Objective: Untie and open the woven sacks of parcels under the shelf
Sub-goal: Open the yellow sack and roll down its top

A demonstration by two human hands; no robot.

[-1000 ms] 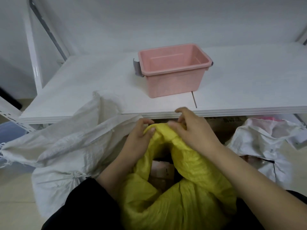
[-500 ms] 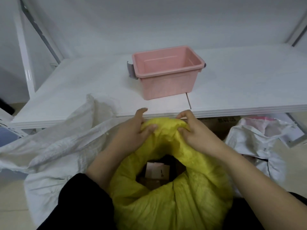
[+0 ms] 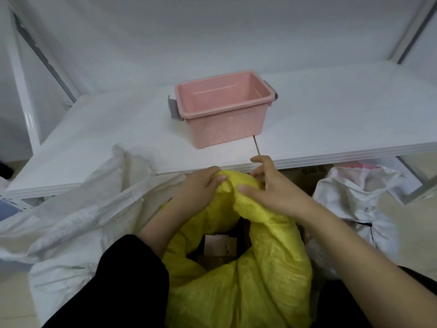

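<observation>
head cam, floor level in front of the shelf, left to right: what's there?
white woven sack → yellow sack, its far rim gripped by left hand and right hand → second white sack

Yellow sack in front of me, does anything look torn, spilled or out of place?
Nothing stands out. The yellow sack is open, the left hand and right hand grip its far rim, and parcels sit inside.

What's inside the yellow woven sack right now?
Through the yellow woven sack's open mouth: a pale labelled parcel and brownish packaging beneath. The sack's folds cover everything deeper.
</observation>
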